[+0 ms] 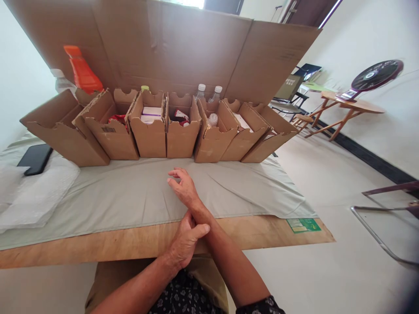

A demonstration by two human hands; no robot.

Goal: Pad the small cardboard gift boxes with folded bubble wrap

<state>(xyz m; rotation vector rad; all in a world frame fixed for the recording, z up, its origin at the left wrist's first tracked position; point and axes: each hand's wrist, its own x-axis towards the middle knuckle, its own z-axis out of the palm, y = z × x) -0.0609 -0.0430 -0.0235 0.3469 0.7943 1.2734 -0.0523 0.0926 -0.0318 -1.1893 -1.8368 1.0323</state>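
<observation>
My right hand (pixel 182 185) rests on the pale green cloth (pixel 131 192) that covers the wooden table (pixel 98 244), with its fingers loosely curled and nothing in them. My left hand (pixel 186 240) is wrapped round my right wrist at the table's front edge. Beyond the hands stands a row of several open cardboard boxes (pixel 149 126) with packets and bottles inside. The middle box (pixel 183 128) is the one nearest my right hand.
A tall cardboard sheet (pixel 170 48) stands behind the boxes. An orange bottle (pixel 81 72) and clear bottles (pixel 200 92) stand at the back. A black phone (pixel 35 159) lies on a white pillow (pixel 36 192) at left. A fan (pixel 376 76) sits on a wooden side table at right.
</observation>
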